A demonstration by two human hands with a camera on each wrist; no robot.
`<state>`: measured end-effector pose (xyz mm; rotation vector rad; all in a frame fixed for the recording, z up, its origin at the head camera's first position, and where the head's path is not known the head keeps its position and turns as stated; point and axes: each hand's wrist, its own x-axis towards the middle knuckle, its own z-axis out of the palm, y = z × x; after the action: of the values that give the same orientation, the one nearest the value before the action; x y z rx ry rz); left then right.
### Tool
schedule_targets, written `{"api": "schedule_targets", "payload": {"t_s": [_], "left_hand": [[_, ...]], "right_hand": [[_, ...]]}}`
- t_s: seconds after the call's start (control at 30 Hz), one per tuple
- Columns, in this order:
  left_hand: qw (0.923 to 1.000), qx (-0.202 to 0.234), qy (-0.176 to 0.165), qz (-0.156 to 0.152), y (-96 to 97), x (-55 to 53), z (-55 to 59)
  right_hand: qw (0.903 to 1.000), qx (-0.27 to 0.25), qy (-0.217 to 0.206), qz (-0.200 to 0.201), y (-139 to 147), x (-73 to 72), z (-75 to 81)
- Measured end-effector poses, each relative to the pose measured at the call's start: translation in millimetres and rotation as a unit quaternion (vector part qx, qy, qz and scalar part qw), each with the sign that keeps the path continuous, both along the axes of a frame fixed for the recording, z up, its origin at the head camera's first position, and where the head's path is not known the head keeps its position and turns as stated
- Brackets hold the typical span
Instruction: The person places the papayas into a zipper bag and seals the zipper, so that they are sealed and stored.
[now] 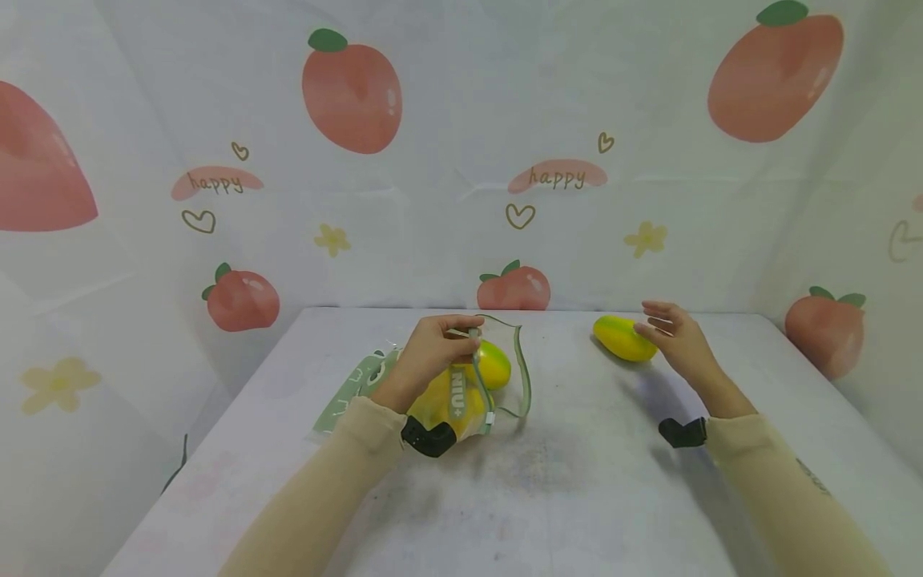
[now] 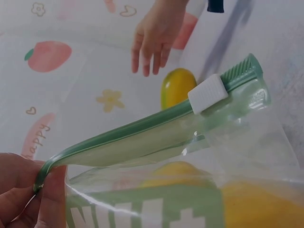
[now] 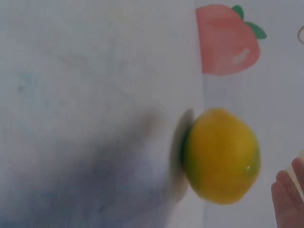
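Note:
My left hand [image 1: 433, 355] pinches the green-edged rim of a clear zip bag [image 2: 128, 128] between thumb and fingers, holding its mouth apart. A white slider [image 2: 208, 93] sits on the zip strip. Yellow-green fruits, mango-like, are inside the bag; one such fruit [image 1: 493, 365] shows near the bag's mouth. On the right, another yellow-green mango-like fruit [image 1: 622, 338] lies on the table. My right hand [image 1: 676, 340] is beside that fruit with fingers extended and loosely bent, holding nothing. In the right wrist view the same fruit [image 3: 222, 156] appears apart from the fingertips [image 3: 283, 190].
The white table [image 1: 562, 497] ends at a cloth backdrop [image 1: 447, 104] printed with peaches, flowers and "happy". The bag's green printed end [image 1: 353, 393] lies flat to the left. Dark wrist devices [image 1: 429, 437] sit at both cuffs.

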<state>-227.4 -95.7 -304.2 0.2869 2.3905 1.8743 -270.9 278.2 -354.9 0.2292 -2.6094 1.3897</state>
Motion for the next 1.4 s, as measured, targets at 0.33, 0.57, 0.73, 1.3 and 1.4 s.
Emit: {"api": "schedule_targets", "payload": {"t_s": [0.33,0.57,0.73,1.3,1.4], "left_hand": [[0.9999,-0.006,-0.009,-0.001,1.0,1.1,1.5],[0.9999,-0.004,-0.009,-0.004,0.6,2.6,1.9],[0.9999,-0.004,-0.009,-0.004,0.2,2.8,1.9],[0.9999,-0.003,-0.015,0.002,1.5,1.8,1.9],[0.9999,-0.003,-0.014,0.002,1.7,2.8,2.8]], "right_hand": [[0.9975,0.034,-0.063,-0.003,9,-19.2,-20.1],[0.9917,0.055,-0.116,-0.014,8,-27.5,-28.6],[0.9903,0.069,-0.120,-0.011,5,-28.7,-28.5],[0.9845,0.076,-0.156,-0.024,2,-34.3,-32.0],[0.9839,0.077,-0.159,-0.027,2,-34.4,-32.8]]}}
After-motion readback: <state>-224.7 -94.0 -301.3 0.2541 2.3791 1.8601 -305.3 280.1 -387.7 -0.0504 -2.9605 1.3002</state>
